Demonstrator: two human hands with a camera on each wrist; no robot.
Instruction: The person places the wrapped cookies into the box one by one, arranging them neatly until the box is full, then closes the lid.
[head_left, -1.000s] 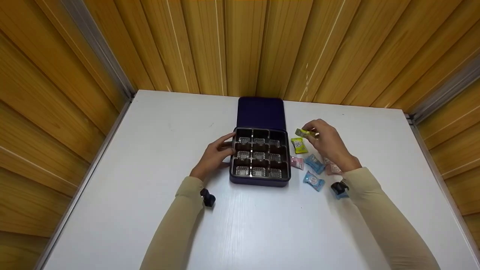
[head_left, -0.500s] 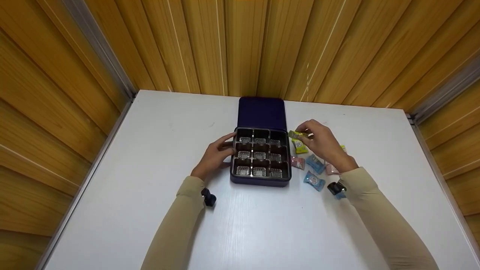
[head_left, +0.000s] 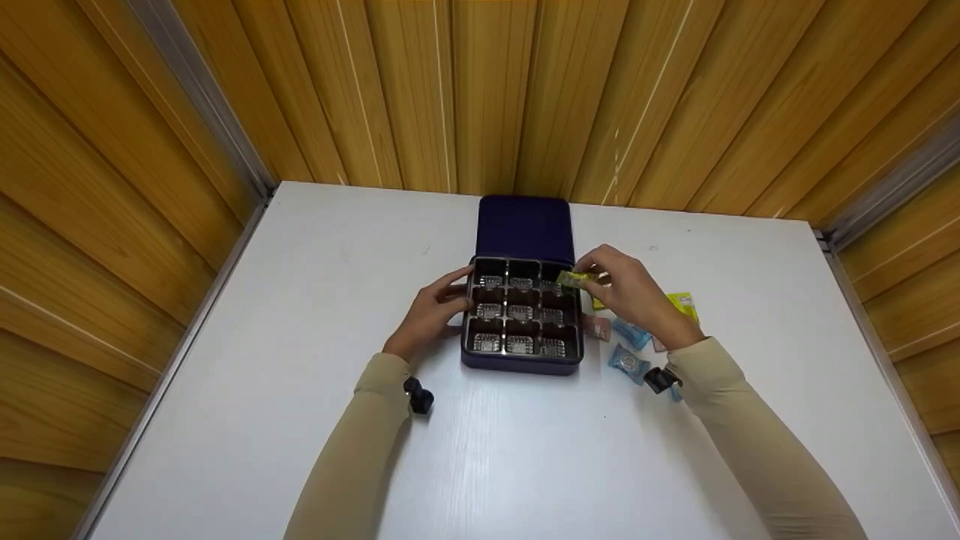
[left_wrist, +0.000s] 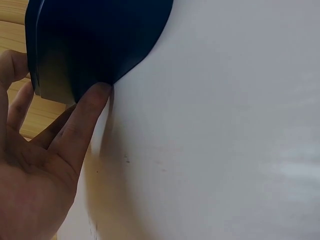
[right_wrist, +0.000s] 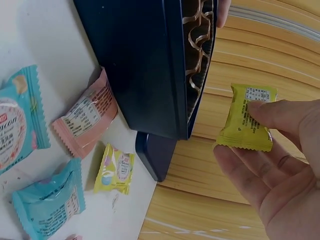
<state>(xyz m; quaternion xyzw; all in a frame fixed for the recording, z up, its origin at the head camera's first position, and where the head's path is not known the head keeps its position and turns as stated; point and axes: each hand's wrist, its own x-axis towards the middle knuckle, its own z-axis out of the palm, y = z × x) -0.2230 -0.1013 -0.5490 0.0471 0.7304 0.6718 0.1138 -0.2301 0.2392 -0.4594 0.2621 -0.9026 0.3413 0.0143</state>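
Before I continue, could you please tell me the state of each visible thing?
Box: open, flat on the table.
Lid: open, behind the box.
Insert: seated in the box.
Held yellow packet: looks sealed, pinched in the right hand.
Left hand: touching the box's left side.
Other yellow packets: two, lying on the table.
Pink packet beside the box: looks sealed.
Blue packets: two lying flat, a third mostly hidden.

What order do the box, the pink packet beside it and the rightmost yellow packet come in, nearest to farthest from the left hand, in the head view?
1. Box: the left hand touches its left side.
2. Pink packet: just right of the box.
3. Yellow packet: farthest right, partly hidden.
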